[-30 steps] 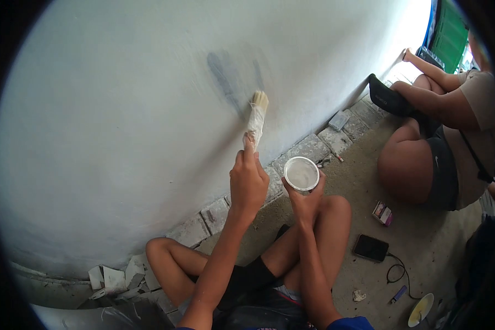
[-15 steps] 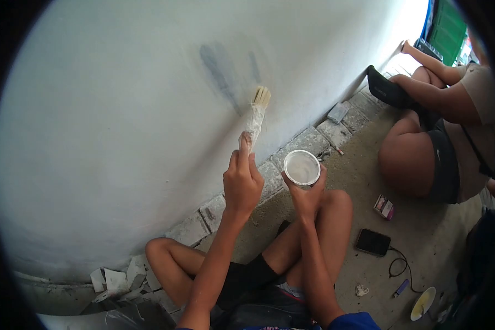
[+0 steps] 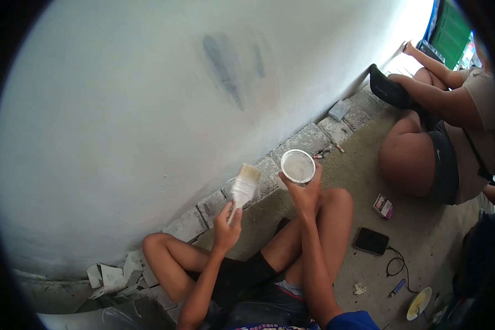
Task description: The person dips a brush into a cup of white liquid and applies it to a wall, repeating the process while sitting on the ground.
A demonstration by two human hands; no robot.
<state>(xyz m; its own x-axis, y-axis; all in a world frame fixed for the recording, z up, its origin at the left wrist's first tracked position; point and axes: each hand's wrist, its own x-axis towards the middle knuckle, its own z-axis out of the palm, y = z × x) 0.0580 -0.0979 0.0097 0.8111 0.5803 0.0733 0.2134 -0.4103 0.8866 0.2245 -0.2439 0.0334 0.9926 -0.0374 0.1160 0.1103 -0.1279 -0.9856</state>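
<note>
My left hand [image 3: 227,227] grips the handle of a flat paintbrush [image 3: 243,190], its pale bristles pointing up and away from me, apart from the wall. Something clear and shiny wraps the brush's middle. In my right hand [image 3: 306,193] is a small round tub [image 3: 297,166] with a white rim, held above my raised knee; whitish stuff shows inside it. Grey-blue marks [image 3: 221,63] streak the pale wall [image 3: 121,126] in front of me.
A person [image 3: 467,110] sits at the right, one hand near the wall, holding a dark cap-like item [image 3: 388,88]. Paving blocks [image 3: 308,140] line the wall's foot. Beside me lie a phone [image 3: 371,241] with a cable, a small box [image 3: 383,207] and a yellow-stained dish [image 3: 419,303]. Broken pieces [image 3: 113,278] lie left.
My left hand has drawn the paintbrush down and back from the wall, close to the tub. The tub in my right hand has barely shifted.
</note>
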